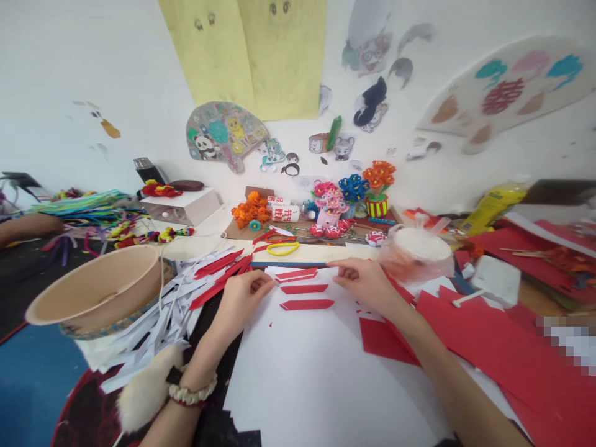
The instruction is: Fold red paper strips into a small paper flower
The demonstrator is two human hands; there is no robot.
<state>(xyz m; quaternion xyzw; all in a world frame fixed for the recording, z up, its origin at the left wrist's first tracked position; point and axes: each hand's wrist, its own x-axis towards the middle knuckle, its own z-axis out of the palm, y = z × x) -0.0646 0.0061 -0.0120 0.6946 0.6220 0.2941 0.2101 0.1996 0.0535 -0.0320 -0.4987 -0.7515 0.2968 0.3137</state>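
My left hand (pixel 246 294) is curled, thumb and index fingertips together at the left end of the upper red paper strip (pixel 298 274). Whether those fingertips grip it cannot be told. My right hand (pixel 365 282) is right of the strips, index finger stretched toward the sheet's top edge, thumb apart below, nothing visible between them. Below the upper strip lie a middle red strip (pixel 304 288) and a lower red strip (pixel 307 305), roughly parallel, with pointed ends. The upper one shows a white edge. All rest on a large white paper sheet (pixel 316 379).
Left are a beige bowl (pixel 97 279), white paper strips (pixel 172 310) and a fluffy white object (pixel 149 391). Yellow-handled scissors (pixel 283 248) lie beyond. Red paper sheets (pixel 503 347) and a bagged lidded container (pixel 419 251) are right. Another person's hand (pixel 32 228) is far left.
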